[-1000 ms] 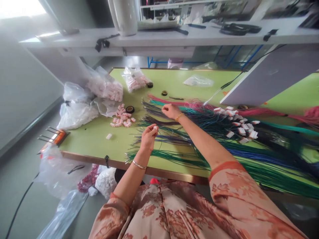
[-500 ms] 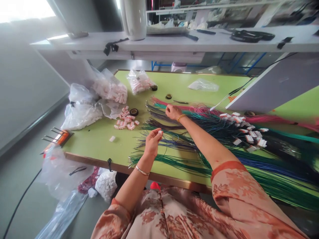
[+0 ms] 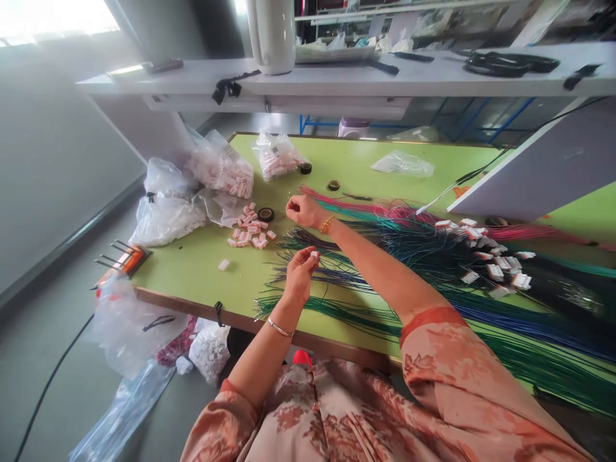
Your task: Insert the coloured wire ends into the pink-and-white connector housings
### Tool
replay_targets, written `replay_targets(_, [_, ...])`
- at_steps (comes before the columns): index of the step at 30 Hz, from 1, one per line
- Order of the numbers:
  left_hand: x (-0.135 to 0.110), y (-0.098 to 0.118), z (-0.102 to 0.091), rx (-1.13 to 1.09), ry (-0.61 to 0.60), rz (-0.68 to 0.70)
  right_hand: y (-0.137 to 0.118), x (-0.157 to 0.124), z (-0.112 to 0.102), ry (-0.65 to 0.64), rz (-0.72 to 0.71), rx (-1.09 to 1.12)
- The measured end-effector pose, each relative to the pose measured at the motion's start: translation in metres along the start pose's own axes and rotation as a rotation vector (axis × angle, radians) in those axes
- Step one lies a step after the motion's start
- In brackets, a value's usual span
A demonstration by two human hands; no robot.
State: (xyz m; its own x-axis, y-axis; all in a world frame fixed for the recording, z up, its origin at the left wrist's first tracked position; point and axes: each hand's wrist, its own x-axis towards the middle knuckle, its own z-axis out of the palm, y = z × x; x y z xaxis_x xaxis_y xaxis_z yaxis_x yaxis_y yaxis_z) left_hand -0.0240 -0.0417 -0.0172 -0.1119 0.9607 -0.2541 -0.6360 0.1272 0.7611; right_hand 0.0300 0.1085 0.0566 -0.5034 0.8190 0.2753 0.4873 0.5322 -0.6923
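Observation:
My left hand [image 3: 299, 274] is raised over the green table [image 3: 192, 269] and pinches a small white connector [image 3: 314, 255] with thin wires hanging from it. My right hand [image 3: 301, 210] is closed in a fist farther back, over the ends of the pink and teal wire bundles [image 3: 366, 208]; what it grips is too thin to make out. Long bundles of green, blue, purple and black wires [image 3: 433, 301] fan across the table to the right. A loose pile of pink-and-white connectors [image 3: 248, 231] lies left of my right hand.
Clear bags of connectors [image 3: 219, 170] sit at the table's left back. Small tape rolls [image 3: 265, 213] lie near them. Finished white connectors [image 3: 495, 266] cluster on the wires at right. A white shelf [image 3: 337, 80] hangs over the table. A bag [image 3: 120, 321] hangs off the front left corner.
My right hand has moved left, away from the wire bundles toward the connector pile. My left hand keeps the connector at about the same place.

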Motion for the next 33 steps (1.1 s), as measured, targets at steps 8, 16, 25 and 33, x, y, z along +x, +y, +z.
replay_targets(8, [0.003,0.001,-0.001,-0.176,-0.058,-0.070,0.007,-0.097,-0.018,-0.018,0.046,0.227])
replay_targets(16, [0.002,0.002,0.002,-0.160,-0.048,-0.117,0.018,-0.142,-0.019,0.009,0.133,0.177])
replay_targets(25, [0.002,0.002,0.004,-0.116,-0.047,-0.112,0.017,-0.146,-0.017,0.066,0.159,0.073])
replay_targets(33, [0.000,-0.001,0.008,-0.063,-0.035,-0.036,0.019,-0.145,-0.014,0.057,0.140,0.076])
